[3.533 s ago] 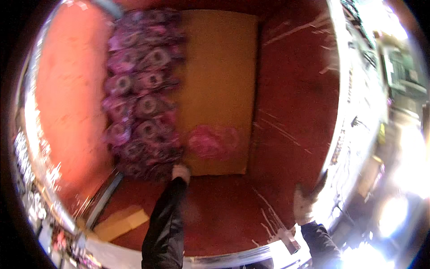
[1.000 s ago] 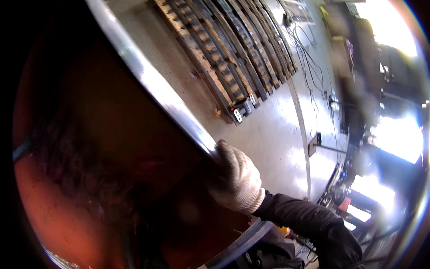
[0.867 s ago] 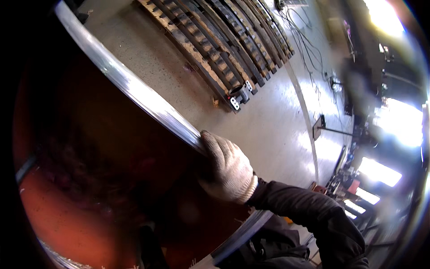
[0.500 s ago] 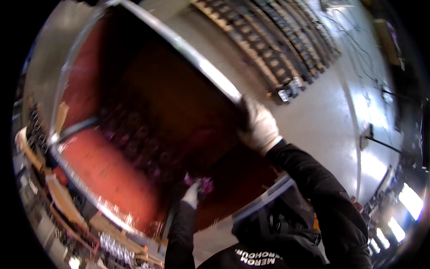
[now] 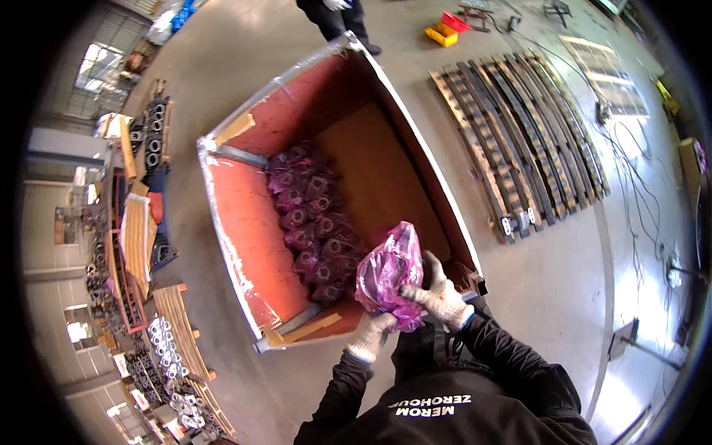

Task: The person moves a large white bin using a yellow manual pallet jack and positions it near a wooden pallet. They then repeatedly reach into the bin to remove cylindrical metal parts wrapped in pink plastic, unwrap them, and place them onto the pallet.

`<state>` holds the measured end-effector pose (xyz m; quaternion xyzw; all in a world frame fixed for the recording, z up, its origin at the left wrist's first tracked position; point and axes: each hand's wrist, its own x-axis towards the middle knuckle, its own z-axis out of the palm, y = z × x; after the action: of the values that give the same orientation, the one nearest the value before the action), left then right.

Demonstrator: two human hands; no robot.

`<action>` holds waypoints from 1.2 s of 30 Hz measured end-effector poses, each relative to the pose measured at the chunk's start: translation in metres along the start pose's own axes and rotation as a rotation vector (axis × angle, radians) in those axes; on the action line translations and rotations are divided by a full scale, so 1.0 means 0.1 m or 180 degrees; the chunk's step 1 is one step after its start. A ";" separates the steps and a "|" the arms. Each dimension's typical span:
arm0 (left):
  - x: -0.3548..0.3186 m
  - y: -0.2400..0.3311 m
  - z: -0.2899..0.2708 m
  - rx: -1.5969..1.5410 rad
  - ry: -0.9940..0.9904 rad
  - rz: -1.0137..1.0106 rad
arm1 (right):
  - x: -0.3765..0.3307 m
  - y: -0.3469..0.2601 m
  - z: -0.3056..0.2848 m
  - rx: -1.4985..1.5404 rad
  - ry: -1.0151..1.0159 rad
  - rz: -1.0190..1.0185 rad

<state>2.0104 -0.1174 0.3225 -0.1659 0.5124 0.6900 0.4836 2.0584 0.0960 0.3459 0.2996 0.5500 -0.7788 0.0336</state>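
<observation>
A dark part wrapped in a pink plastic bag (image 5: 389, 274) is held up above the near edge of the bin. My left hand (image 5: 373, 335), in a pale work glove, grips the bag from below on its left. My gloved right hand (image 5: 439, 297) clasps its right side, thumb across the plastic. Below stands a large red metal bin (image 5: 241, 237) with a worn pale rim. Inside, several pink-bagged parts (image 5: 311, 215) with round openings lie in rows along its left half. Brown sheet (image 5: 378, 174) covers the right half of the bin's floor.
A slatted wooden pallet (image 5: 519, 141) lies on the floor to the right, with cables (image 5: 630, 170) beyond it. At the left, wooden pallets (image 5: 178, 326) carry several metal parts. Another person (image 5: 334, 18) stands past the bin's far end, near a yellow crate (image 5: 442, 35).
The pink-bagged part has come up out of the bin in my left hand. My right hand has left the bin's rim and now holds the bag too. The view has shifted.
</observation>
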 end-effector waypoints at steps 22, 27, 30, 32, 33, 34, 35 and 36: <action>-0.53 0.01 0.73 -0.0161 -0.0242 0.0595 | -0.70 -0.29 -0.40 -0.0315 -0.0700 -0.0030; -0.54 0.05 0.45 0.0443 -0.0287 0.0639 | -0.73 -0.32 -0.52 0.0190 -0.0527 -0.0607; -0.52 0.04 0.39 0.0162 -0.0474 0.0625 | -0.55 -0.28 -0.58 0.0453 -0.0806 -0.1034; -0.62 0.02 0.46 -0.0246 -0.0471 0.0545 | -0.44 -0.41 -0.53 0.1516 -0.0999 -0.0570; -0.66 0.02 0.46 -0.0305 -0.0569 0.0514 | -0.36 -0.42 -0.56 -0.0557 -0.0716 -0.1216; -0.69 0.04 0.45 -0.0365 -0.0664 0.0486 | -0.25 -0.43 -0.59 -0.2606 -0.0134 -0.1769; -0.71 0.02 0.44 -0.0422 -0.0776 0.0444 | -0.17 -0.38 -0.62 -0.2247 -0.0097 -0.1692; -0.71 -0.03 0.41 -0.0451 -0.0757 0.0465 | -0.08 -0.32 -0.64 -0.1874 -0.0066 -0.1629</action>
<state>2.0580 -0.1172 0.3897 -0.0789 0.4123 0.7725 0.4765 2.0806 0.1622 0.3629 0.1224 0.8066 -0.5738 -0.0717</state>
